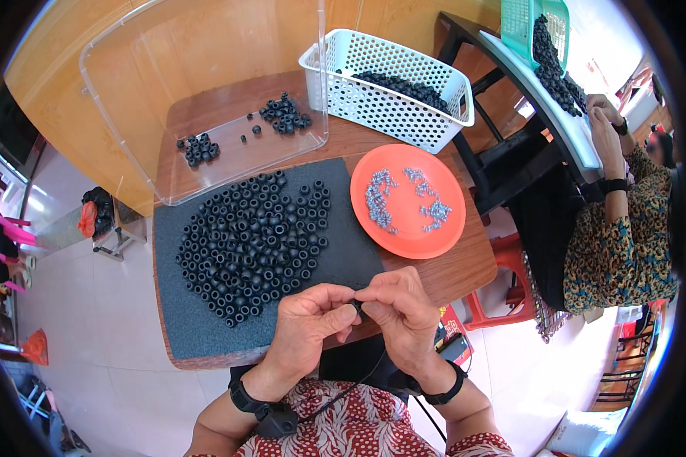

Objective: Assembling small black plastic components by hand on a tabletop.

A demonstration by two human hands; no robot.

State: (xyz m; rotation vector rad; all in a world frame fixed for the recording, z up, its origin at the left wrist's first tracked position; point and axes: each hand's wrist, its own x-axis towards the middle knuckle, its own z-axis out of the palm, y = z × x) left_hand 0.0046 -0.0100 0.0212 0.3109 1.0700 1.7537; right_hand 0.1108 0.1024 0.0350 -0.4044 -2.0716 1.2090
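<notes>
Red-and-white patterned clothing closest in, at the lower edge. Just above it: left hand and right hand, both closed to a fingertip pinch on one small black part. Fingers cover most of it, so can't tell its long axis. Part sits between the two hands, about equally near each, over the near edge of the tabletop.

Key relation: loose spread of black beads lies ahead and left of the pinch, on the dark mat, nearer the left hand. Orange plate with small silvery pieces in loose clusters is ahead and right, nearer the right hand.

Room: bare strip of mat runs between beads and plate, ahead of the fingertips. Clear bin and white basket bound the far side. Co-worker's arms well apart, far right.
</notes>
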